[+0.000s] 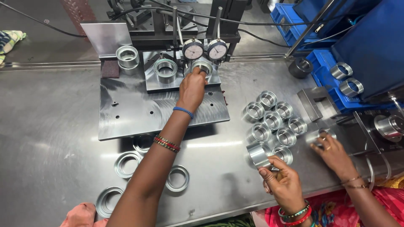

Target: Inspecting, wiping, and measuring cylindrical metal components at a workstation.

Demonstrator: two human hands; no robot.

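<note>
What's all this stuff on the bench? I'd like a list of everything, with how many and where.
table: 1, grey steel, throughout
fixture plate: 1, grey, centre
dial gauges: 2, white faces, at the back of the plate
fixture rings: 2, silver, left of the gauges
flat rings: 4, silver, front left
loose rings: about 8, silver, clustered on the right
blue crates: several, back right, 2 rings on the nearest
cloth: 1, pale, back left
other person's hand: 1, far right, on a ring
left hand: grips the gauged ring under the gauges
right hand: grips the held ring, front right
</note>
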